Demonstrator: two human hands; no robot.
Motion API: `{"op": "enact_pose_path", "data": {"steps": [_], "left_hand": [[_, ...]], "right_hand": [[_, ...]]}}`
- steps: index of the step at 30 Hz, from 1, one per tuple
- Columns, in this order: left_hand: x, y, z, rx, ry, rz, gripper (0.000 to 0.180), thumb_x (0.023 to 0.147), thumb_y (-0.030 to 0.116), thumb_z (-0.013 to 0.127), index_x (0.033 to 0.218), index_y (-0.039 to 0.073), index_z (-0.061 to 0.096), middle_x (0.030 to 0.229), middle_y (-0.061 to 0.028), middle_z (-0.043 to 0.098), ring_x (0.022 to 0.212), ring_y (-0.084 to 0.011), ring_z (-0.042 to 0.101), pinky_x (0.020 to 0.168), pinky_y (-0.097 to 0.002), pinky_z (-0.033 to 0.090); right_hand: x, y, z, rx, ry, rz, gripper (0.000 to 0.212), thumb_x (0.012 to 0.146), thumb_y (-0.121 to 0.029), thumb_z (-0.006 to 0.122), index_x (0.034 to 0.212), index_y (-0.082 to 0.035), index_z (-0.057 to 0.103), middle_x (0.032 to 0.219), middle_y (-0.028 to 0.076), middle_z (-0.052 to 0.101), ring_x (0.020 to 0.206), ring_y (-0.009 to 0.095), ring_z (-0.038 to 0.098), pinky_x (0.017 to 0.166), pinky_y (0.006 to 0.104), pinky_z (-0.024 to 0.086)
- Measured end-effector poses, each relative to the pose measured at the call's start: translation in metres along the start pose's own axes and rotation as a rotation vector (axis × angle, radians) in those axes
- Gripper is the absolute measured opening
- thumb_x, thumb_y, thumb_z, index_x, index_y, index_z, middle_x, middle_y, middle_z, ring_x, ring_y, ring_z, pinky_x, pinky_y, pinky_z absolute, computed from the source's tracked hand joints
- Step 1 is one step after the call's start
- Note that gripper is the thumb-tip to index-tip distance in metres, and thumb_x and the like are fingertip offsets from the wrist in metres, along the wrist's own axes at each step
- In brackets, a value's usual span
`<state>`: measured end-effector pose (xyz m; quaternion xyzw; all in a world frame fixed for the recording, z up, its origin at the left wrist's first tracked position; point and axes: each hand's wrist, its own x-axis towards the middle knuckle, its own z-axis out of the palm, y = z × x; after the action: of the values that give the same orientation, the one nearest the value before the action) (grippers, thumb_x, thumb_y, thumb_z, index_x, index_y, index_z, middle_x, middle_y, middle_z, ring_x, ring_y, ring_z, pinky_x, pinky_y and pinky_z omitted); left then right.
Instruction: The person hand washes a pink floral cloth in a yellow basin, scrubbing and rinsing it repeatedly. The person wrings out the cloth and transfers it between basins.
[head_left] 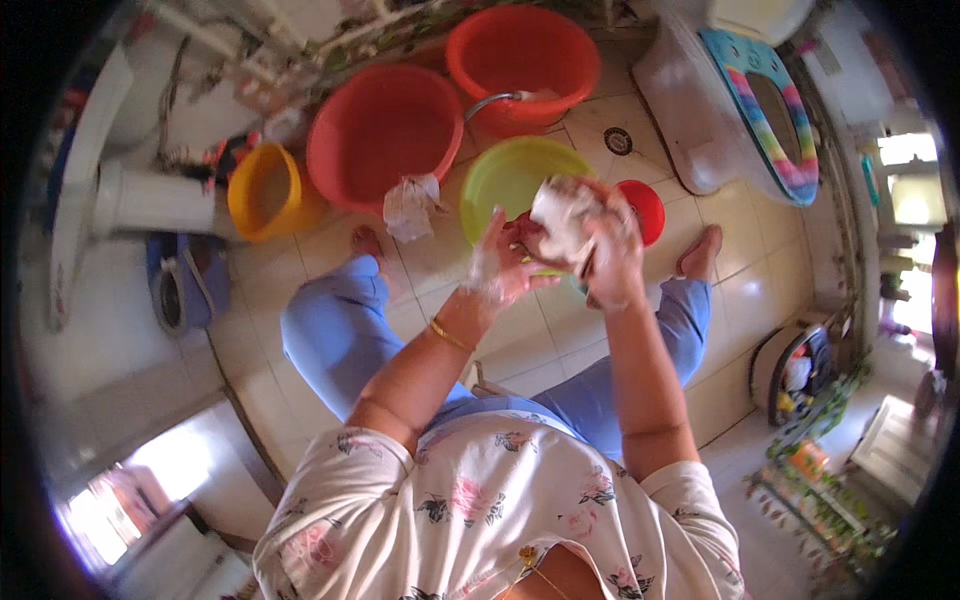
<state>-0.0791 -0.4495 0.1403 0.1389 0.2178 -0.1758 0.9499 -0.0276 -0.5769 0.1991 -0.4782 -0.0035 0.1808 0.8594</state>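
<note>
My right hand (617,255) is closed around a bunched wet-looking cloth (566,218), whitish with a dark red part; motion blurs it. My left hand (492,268) faces it with fingers spread, whitish suds on the skin and a gold bangle at the wrist. Whether its fingertips touch the cloth's dark red part I cannot tell. Beyond and partly below both hands is a yellow-green basin (515,165). A small red bucket (645,212) stands just right of my right hand.
Two large red tubs, one nearer (385,140) and one farther (520,65), stand at the back. A whitish cloth (411,207) hangs over the nearer tub's rim. The yellow bucket (264,195) is left. A toilet with a colourful seat (740,80) stands right, near a floor drain (618,141).
</note>
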Motion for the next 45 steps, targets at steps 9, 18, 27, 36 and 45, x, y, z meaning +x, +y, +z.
{"op": "enact_pose_path", "data": {"steps": [9,18,27,36,45], "left_hand": [[0.072,-0.035,-0.032,-0.306,-0.002,0.406,0.011,0.088,0.014,0.051,0.099,0.012,0.054,0.086,-0.0015,0.055,0.079,-0.0112,0.056,0.065,-0.0226,0.047],[0.084,-0.014,-0.068,-0.462,-0.040,0.058,0.025,0.092,0.037,0.052,0.102,0.015,0.053,0.082,-0.0010,0.056,0.073,-0.0144,0.057,0.065,-0.0295,0.050],[0.087,-0.015,-0.055,-0.528,-0.021,0.330,0.020,0.095,0.030,0.046,0.101,0.012,0.051,0.094,-0.0018,0.057,0.090,-0.0145,0.056,0.075,-0.0295,0.049],[0.084,-0.045,-0.024,-0.618,0.011,0.333,0.035,0.094,0.042,0.048,0.113,0.013,0.053,0.105,-0.0027,0.060,0.101,-0.0181,0.058,0.086,-0.0332,0.049],[0.105,-0.060,-0.064,-0.552,-0.261,0.281,0.029,0.089,0.037,0.052,0.099,0.011,0.061,0.089,-0.0047,0.060,0.085,-0.0185,0.058,0.076,-0.0317,0.046]], "right_hand": [[0.030,0.077,0.001,-1.389,0.071,-0.109,0.026,0.079,-0.027,0.059,0.096,-0.007,0.064,0.087,0.017,0.066,0.078,0.033,0.063,0.068,0.0431,0.050],[0.010,0.111,-0.012,-1.707,-0.025,-0.442,0.023,0.069,-0.016,0.066,0.086,-0.001,0.060,0.090,0.019,0.060,0.091,0.039,0.056,0.080,0.0476,0.044],[0.014,0.108,-0.043,-1.071,0.110,-0.028,0.033,0.079,-0.022,0.062,0.103,0.000,0.058,0.101,0.018,0.057,0.094,0.036,0.055,0.088,0.0396,0.044],[0.084,0.085,-0.089,-1.660,-0.018,-0.002,0.038,0.079,-0.020,0.058,0.112,-0.001,0.056,0.112,0.020,0.054,0.110,0.038,0.048,0.097,0.0469,0.035],[0.041,0.094,-0.020,-1.696,0.173,-0.041,0.027,0.084,-0.020,0.058,0.105,-0.003,0.060,0.098,0.016,0.060,0.092,0.032,0.059,0.081,0.0372,0.047]]}}
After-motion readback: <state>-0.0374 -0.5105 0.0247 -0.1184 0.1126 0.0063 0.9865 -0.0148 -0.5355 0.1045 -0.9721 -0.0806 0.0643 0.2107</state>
